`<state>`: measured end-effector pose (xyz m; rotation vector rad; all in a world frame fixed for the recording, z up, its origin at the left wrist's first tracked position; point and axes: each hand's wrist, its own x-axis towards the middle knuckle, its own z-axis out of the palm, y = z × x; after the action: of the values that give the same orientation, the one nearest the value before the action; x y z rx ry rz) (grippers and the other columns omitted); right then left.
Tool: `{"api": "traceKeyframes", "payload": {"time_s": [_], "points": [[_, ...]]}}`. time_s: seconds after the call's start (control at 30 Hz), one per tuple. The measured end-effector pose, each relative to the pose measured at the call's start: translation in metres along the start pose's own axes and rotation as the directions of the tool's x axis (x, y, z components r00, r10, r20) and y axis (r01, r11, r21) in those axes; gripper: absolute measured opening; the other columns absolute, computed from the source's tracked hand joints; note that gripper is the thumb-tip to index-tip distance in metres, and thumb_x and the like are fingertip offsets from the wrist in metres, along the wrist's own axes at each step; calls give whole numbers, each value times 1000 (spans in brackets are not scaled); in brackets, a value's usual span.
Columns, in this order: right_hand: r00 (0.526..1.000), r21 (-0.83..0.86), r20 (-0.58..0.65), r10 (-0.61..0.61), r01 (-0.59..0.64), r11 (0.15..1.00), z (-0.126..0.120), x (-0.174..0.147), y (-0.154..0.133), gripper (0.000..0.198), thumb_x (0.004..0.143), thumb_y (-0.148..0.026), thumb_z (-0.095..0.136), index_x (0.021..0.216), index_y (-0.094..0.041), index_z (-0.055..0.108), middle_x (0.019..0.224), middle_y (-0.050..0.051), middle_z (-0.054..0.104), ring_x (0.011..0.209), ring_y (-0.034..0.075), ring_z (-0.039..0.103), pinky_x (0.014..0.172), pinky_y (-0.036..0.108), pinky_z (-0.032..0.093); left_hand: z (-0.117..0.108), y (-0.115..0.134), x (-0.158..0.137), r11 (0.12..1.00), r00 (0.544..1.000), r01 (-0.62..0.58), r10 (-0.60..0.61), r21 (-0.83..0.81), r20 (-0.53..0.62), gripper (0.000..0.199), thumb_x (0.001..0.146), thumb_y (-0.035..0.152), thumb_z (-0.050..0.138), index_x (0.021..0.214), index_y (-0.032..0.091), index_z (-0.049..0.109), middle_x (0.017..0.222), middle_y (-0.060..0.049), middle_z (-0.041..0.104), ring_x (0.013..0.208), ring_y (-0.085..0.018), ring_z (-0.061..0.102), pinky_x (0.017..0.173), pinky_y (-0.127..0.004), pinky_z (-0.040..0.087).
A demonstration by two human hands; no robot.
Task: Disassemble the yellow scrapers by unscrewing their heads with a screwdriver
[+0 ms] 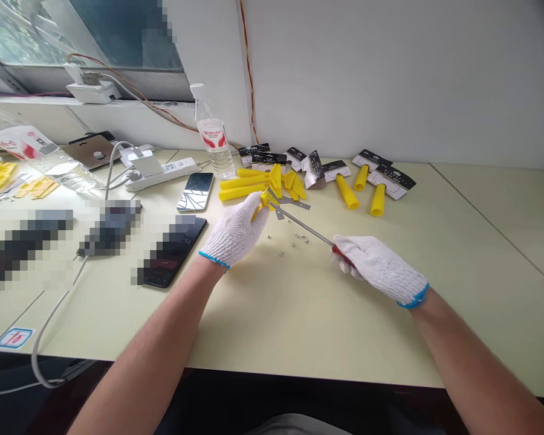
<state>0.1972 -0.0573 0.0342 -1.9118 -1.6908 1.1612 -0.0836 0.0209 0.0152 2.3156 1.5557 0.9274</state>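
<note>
My left hand (236,231), in a white knit glove with a blue cuff, is closed around a yellow plastic scraper head (265,198), partly hidden by the fingers. My right hand (383,267), gloved alike, grips the red handle of a screwdriver (306,227). Its long shaft points left, the tip at the yellow head. Small screws (294,244) lie scattered on the table below the shaft. Behind the left hand are yellow scrapers with long handles (242,191), more yellow heads (294,185) and flat metal blades (301,205).
Yellow sleeves (347,192) and black-and-white header cards (392,180) lie towards the wall. A water bottle (214,142) stands at the back. On the left are a white phone (196,192), a dark phone (176,254), a power strip (163,174) and a hanging white cable (54,308).
</note>
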Motion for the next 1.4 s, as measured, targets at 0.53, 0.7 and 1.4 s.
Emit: {"api": "traceKeyframes", "payload": {"time_s": [0.53, 0.7, 1.4], "points": [[990, -106, -122, -68, 55, 993, 0, 1, 11, 52, 93, -71, 64, 78, -21, 57, 75, 1, 61, 62, 14, 46, 57, 29, 33, 1, 0, -1, 999, 1000, 10, -10, -44, 8, 16, 103, 27, 47, 88, 23, 46, 79, -1, 62, 60, -13, 51, 60, -29, 35], [998, -79, 36, -51, 54, 995, 1, 1, 12, 57, 102, -71, 45, 86, -21, 65, 70, 1, 60, 58, 14, 45, 56, 30, 34, -3, 4, -1, 1000, 999, 1, 0, -12, 37, 23, 102, 24, 48, 82, 23, 36, 73, 1, 58, 63, -13, 49, 63, -28, 34], [900, -448, -435, -33, -184, 875, -25, 36, 39, 27, 97, -48, 66, 93, -21, 68, 98, 9, 74, 85, 26, 64, 71, 37, 45, -8, 6, -3, 937, 955, 267, -225, -225, 195, 18, 102, 39, 50, 93, 24, 48, 86, 2, 70, 50, -10, 58, 52, -25, 43]]}}
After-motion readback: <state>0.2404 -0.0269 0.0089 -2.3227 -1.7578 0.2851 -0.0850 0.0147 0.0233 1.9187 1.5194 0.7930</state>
